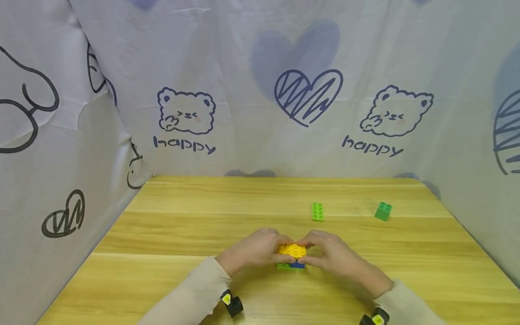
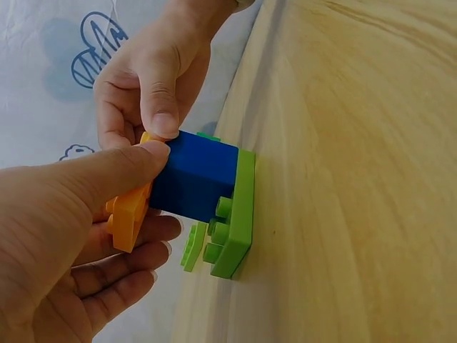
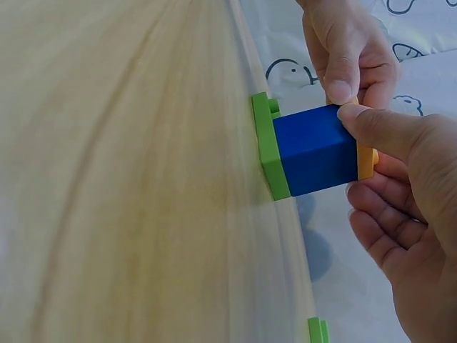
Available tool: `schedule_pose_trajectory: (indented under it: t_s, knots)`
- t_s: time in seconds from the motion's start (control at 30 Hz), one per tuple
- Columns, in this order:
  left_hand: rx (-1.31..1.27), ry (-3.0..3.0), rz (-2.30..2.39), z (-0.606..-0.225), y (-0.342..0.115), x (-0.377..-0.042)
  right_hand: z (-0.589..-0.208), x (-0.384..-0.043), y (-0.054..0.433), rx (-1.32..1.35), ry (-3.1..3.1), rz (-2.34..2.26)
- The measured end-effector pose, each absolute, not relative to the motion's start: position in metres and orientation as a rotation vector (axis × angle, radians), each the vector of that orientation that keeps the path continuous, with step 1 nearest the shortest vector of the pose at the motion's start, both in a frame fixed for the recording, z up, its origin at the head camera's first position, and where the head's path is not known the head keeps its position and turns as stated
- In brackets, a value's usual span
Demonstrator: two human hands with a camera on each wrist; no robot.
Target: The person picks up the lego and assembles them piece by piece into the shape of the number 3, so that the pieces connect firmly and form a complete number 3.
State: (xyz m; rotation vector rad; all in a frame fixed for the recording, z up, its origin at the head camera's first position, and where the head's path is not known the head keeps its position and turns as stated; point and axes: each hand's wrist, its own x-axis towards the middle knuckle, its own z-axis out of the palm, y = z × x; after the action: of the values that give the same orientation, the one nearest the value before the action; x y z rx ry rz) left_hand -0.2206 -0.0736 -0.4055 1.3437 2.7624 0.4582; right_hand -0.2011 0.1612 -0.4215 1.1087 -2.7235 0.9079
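A flat yellow building brick (image 1: 292, 250) lies across the top of a blue brick (image 2: 193, 175). The blue brick stands on one end of a flat light-green brick (image 2: 243, 221), whose other studs are uncovered, and this lowest piece rests on the table. From one side my left hand (image 1: 262, 248) pinches the yellow brick between thumb and fingers. My right hand (image 1: 333, 255) pinches its opposite end, the thumb by the seam with the blue brick in the right wrist view. Whether the yellow brick is pressed fully down is hard to tell.
Beyond the hands, another flat light-green brick (image 1: 318, 212) lies on the wooden table (image 1: 183, 225). Farther right sits a darker green brick (image 1: 383, 211). A printed white cloth (image 1: 243, 135) hangs behind the table and along its sides.
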Motion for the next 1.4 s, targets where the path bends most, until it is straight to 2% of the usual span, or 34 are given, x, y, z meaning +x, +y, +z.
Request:
schedule_pose_trajectory:
  t_s: [1.17,1.4]
  knots:
    - [1.510,2.954,0.578,-0.422,-0.078,-0.214,-0.420,-0.200,0.162,1.089,-2.790,0.883]
    - [1.453,2.978,0.571,-0.422,-0.076,-0.212,-0.419,-0.201,0.164,1.111,-2.782,0.845]
